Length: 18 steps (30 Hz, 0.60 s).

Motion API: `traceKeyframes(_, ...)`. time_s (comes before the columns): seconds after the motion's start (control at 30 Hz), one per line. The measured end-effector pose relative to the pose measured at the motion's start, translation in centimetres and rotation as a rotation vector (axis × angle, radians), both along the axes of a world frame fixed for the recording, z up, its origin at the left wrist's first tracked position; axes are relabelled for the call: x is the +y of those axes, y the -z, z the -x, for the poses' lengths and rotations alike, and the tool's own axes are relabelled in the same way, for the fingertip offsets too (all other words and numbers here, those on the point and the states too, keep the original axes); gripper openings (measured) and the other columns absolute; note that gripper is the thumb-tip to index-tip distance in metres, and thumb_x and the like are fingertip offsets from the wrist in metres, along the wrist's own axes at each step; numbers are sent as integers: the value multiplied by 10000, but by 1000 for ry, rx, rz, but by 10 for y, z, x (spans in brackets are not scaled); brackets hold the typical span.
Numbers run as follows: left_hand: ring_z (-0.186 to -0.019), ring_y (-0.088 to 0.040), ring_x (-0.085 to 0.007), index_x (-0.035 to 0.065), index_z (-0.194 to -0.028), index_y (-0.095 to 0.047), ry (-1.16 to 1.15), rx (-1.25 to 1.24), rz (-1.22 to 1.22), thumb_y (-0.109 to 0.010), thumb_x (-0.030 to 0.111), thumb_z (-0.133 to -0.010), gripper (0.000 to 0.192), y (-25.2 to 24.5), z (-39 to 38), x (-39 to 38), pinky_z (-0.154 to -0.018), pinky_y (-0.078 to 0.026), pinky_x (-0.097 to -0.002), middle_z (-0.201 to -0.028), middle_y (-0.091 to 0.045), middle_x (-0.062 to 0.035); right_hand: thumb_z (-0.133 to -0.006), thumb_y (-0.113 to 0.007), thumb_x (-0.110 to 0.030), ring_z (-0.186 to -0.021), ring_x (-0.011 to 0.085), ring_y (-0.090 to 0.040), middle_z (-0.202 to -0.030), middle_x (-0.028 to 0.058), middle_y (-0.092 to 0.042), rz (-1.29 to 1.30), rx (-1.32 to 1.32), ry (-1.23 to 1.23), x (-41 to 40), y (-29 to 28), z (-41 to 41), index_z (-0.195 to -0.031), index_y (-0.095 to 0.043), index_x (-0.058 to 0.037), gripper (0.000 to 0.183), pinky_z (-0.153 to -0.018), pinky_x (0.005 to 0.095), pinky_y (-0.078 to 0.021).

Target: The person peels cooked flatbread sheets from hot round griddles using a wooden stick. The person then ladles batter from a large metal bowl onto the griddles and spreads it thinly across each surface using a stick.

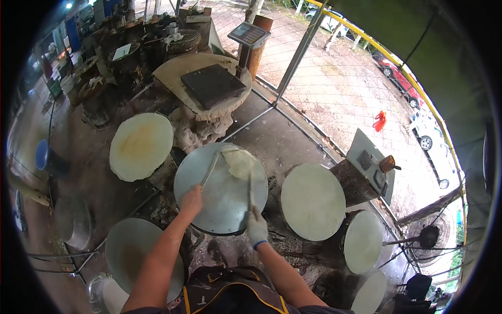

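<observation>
A round metal griddle (pixel 219 196) lies before me, with a folded pale sheet of thin batter or dough (pixel 238 161) near its far edge. My left hand (pixel 192 203) is bare and grips a thin stick-like tool (pixel 211 168) that reaches up to the left side of the sheet. My right hand (pixel 257 227), in a white knitted glove, is shut around the handle of a long, narrow tool (pixel 251 188). Its far end meets the sheet's lower right part; the exact shape of that tip is unclear.
Pale layers cover round griddles at left (pixel 142 147), right (pixel 313 202) and far right (pixel 362 241). Another griddle (pixel 121 239) sits under my left forearm. Beyond stands a thick table (pixel 204 61) bearing a platform scale (pixel 211 85). A fan (pixel 429 235) and wire fence (pixel 333 78) border the right.
</observation>
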<state>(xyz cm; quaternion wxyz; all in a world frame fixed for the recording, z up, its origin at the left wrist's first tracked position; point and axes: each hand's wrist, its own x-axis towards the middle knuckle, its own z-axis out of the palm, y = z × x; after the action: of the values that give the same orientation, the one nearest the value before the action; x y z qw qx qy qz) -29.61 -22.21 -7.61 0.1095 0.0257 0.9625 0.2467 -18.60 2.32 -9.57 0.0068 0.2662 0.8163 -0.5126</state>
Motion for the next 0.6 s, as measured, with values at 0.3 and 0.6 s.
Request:
traceKeyframes(0.3, -824, -624, -431, 43, -1215, -482, -17, 194, 3, -556, 194, -927, 334, 2, 0, -46, -745, -506, -492, -1026, -588, -238, -947, -540, -327, -827, 198, -632, -978, 142, -679, 122, 117, 90, -15, 19, 31, -1356, -541, -143, 448, -768, 298, -495)
traceKeyframes(0.6, -897, -554, -383, 167, -1434, -404, -65, 63, 213, -617, 15, -808, 679, -25, -26, -93, -716, -481, -468, -1016, -453, -187, -940, -573, -333, -481, 85, -486, -798, 33, -629, 480, 59, 242, -22, -19, 45, -1297, -604, -191, 386, -420, 269, -397)
